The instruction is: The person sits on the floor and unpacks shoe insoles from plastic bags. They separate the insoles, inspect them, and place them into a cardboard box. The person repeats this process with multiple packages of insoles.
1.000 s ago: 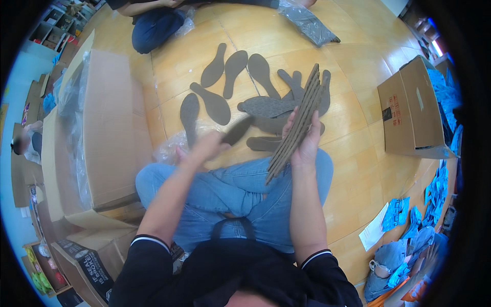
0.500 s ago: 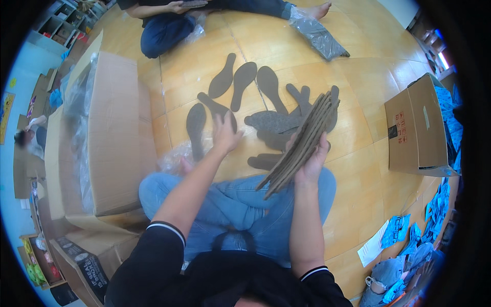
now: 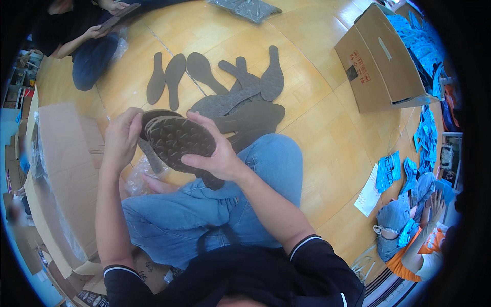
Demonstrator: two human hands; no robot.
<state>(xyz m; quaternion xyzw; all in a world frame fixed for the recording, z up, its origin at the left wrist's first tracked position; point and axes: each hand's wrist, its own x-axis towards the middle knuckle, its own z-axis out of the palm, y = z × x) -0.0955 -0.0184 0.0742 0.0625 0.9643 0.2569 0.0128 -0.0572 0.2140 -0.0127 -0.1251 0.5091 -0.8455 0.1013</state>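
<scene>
My right hand (image 3: 222,153) is closed around a stack of grey-brown insoles (image 3: 181,140), its thumb across the bumpy textured face turned toward me. My left hand (image 3: 121,134) is closed at the stack's left end, gripping the edge of an insole (image 3: 147,123) that lies behind the others; its fingertips are partly hidden. Beyond my hands, several loose insoles (image 3: 175,77) are spread on the wooden floor. To the right of these lies an overlapping heap of insoles (image 3: 245,115). Another insole (image 3: 149,155) shows below the stack, partly covered by it.
A large cardboard box (image 3: 66,179) stands at my left. At the far right is another cardboard box (image 3: 381,61) with blue pieces inside. A person (image 3: 76,46) sits at the far left holding an insole. Crumpled clear plastic (image 3: 143,176) lies by my foot. Another person's hand (image 3: 436,207) shows at right.
My view has swung to the right. My left hand has come up from the floor insoles to the stack, and my right hand has turned the stack so its textured face shows.
</scene>
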